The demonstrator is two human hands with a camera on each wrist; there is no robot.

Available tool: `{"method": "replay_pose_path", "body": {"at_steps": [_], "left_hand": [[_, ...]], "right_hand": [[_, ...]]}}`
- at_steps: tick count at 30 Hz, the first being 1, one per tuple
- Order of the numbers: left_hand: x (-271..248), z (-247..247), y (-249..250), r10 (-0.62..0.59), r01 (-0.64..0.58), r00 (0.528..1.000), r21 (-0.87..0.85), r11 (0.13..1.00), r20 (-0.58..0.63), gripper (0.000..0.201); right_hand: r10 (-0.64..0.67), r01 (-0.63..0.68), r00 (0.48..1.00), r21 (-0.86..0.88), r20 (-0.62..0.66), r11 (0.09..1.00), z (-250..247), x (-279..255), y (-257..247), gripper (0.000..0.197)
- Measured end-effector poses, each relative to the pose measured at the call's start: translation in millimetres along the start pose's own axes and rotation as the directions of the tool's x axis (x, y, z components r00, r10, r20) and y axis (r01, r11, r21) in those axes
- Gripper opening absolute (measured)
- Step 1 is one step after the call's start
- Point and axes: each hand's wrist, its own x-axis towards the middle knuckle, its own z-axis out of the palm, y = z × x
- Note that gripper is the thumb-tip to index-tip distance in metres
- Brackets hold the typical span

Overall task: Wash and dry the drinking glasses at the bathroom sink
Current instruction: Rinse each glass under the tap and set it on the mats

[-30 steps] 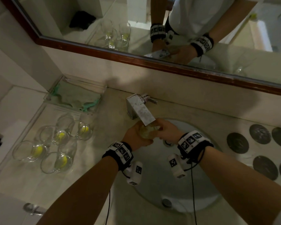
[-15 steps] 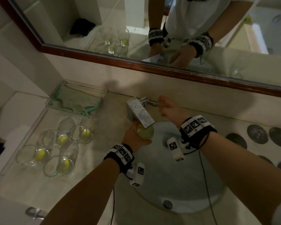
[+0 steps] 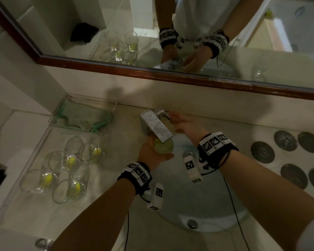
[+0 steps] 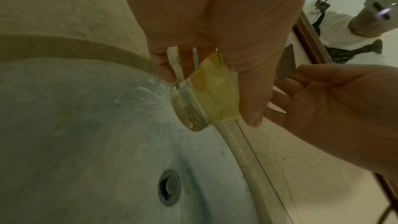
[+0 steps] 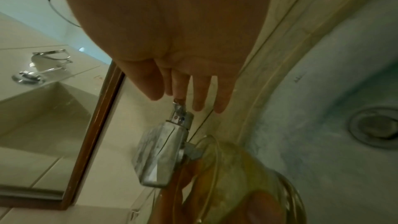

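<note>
Your left hand [image 3: 153, 151] grips the drinking glass [image 3: 163, 146] just below the spout of the faucet [image 3: 155, 126], above the basin of the sink [image 3: 203, 211]. The fingers and the thumb are curled around its wall. The glass stands nearly upright, with its mouth up toward the spout and its thick clear base down toward the basin; its long axis leans a little. There is yellowish liquid inside.

Your right hand [image 3: 186, 126] is beside the faucet, on the mirror side of the glass. Its fingers are almost straight and they hold nothing; the tips reach the small lever [image 3: 164, 115] behind the faucet body.

The head view shows only the round mouth of the glass. The left wrist view shows what is hidden there: the heavy base [image 4: 189, 108], the yellow content above it, and the drain [image 4: 169, 187] lower in the basin. The right wrist view shows the straight fingers [image 5: 199, 91] close to the lever [image 5: 180, 111], and I cannot tell from it how firmly they press.

To the left of the faucet, four other glasses [image 3: 62, 171] with yellow remains stand on the worktop [image 3: 116, 178]. Behind them, a clear tray [image 3: 83, 115] holds a green cloth [image 3: 80, 118].
</note>
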Motion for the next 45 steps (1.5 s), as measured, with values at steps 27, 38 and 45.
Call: {"method": "replay_pose_path", "body": {"at_steps": [27,38,45], "left_hand": [[-30.4,52.3,90.2,0.207,-0.379,0.88,0.371,0.848,0.426,0.083],[-30.6,42.9,92.6,0.135,-0.285,0.906,0.341,0.896,0.402,0.075],[-34.7,43.3,85.3,0.14,-0.238,0.903,0.202,0.95,0.407,0.074]], "right_hand": [[0.392,-0.266,0.89,0.432,-0.233,0.862,-37.8,-144.4,64.3,0.052],[0.367,-0.248,0.845,0.323,-0.388,0.913,-33.1,-144.5,52.0,0.038],[0.367,-0.193,0.837,0.411,-0.405,0.891,-34.2,-148.1,45.6,0.039]]}}
